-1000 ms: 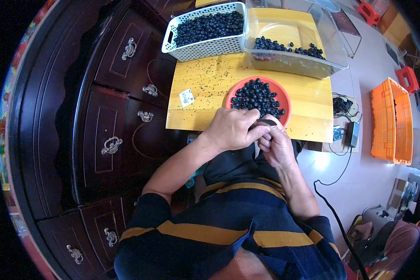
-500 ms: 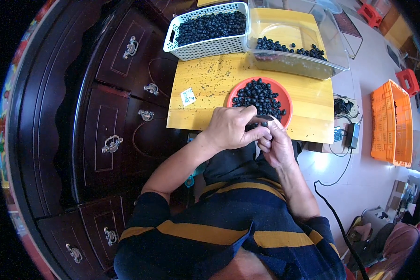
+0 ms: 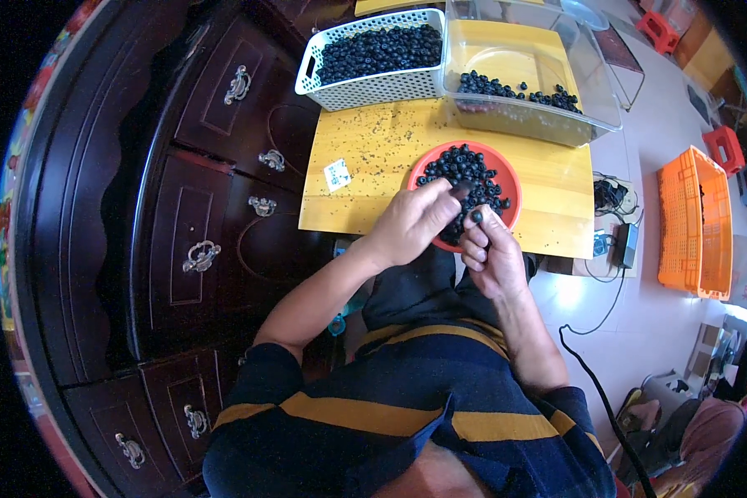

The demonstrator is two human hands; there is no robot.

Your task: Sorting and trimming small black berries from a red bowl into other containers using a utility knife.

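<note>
My left hand is closed around a short dark tool, whose tip points over the plate; its exact kind is unclear. My right hand, just beside it, pinches one dark round bead between thumb and fingers. Both hands are above the near rim of a red round plate. On that plate lies a heap of dark beads, several with a small pale-edged hole showing. My left hand hides part of the heap.
A white perforated basket full of dark beads and a clear plastic bin with fewer stand at the back of the yellow wooden table. Dark crumbs and a small white packet lie there. Dark drawers flank the left; an orange crate, the right.
My hands have moved apart, the left one drawing slightly away with the dark tool from the bead. The bead in my right hand now shows plainly.
</note>
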